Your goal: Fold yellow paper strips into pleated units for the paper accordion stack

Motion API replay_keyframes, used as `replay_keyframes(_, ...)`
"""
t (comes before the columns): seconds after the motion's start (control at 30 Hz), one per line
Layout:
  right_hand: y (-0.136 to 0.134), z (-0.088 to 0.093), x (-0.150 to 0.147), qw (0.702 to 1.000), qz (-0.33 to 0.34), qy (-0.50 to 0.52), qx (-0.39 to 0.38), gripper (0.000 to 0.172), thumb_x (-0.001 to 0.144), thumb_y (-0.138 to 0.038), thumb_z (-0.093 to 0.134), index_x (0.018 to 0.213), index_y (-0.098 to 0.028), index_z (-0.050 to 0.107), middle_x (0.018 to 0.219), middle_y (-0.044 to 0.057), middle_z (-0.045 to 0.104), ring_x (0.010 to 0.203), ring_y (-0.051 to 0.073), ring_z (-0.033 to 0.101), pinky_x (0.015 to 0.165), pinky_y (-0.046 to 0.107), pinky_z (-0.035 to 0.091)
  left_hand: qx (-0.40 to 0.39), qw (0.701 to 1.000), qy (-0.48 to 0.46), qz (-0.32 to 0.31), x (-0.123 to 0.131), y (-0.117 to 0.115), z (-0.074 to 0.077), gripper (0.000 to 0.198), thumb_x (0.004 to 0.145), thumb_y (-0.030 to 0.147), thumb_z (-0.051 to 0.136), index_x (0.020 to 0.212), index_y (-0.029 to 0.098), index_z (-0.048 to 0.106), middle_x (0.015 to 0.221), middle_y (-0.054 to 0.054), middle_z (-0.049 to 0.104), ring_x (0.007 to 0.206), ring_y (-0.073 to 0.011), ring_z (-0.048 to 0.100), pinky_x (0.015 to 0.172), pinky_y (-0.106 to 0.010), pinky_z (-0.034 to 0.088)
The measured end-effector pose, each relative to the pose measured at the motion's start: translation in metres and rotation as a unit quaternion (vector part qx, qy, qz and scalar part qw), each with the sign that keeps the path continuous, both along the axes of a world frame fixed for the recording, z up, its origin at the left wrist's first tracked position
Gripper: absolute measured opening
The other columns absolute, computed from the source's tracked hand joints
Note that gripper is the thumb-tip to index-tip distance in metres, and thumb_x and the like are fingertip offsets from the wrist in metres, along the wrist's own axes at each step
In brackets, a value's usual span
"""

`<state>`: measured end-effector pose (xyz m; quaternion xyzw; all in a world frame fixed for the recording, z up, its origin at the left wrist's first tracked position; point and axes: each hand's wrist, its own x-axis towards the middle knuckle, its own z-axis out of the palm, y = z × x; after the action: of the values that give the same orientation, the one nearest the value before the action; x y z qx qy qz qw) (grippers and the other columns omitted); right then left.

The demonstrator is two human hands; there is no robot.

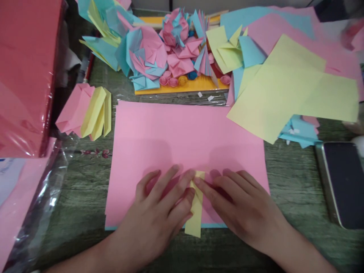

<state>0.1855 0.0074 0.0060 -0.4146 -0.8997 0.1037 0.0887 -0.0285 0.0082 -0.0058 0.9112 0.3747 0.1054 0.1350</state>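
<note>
A narrow folded strip of yellow paper (197,212) lies upright across the lower edge of a stack of pink sheets (187,132), with a blue edge showing beneath. My left hand (159,208) presses on the strip's left side with thumb and index finger, its other fingers spread over the pink paper. From the right, my right hand (244,206) touches the strip's upper part with its index fingertip; its other fingers are curled, the thumb hidden.
Folded pink and yellow pieces (95,112) lie left of the stack. Paper flowers (150,53) stand behind it. Loose yellow sheets (281,87) overlap its back right corner. A phone (344,185) is at right, a red wrapped pack (25,76) at left.
</note>
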Motion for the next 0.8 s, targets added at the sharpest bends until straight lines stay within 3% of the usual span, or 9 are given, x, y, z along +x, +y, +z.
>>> replay_keyframes(0.8, 0.0011, 0.0014, -0.0015, 1.0, 0.014, -0.009, 0.012, 0.034, 0.081, -0.013, 0.045, 0.113, -0.013, 0.057, 0.087, 0.009, 0.06, 0.079, 0.021, 0.048, 0.065, 0.034, 0.034, -0.022, 1.0, 0.002, 0.013, 0.0012, -0.0007, -0.0003, 0.024, 0.084, 0.037, 0.053, 0.105, 0.025, 0.059, 0.139, 0.004, 0.037, 0.125, -0.0288, 0.032, 0.101, -0.05, 0.02)
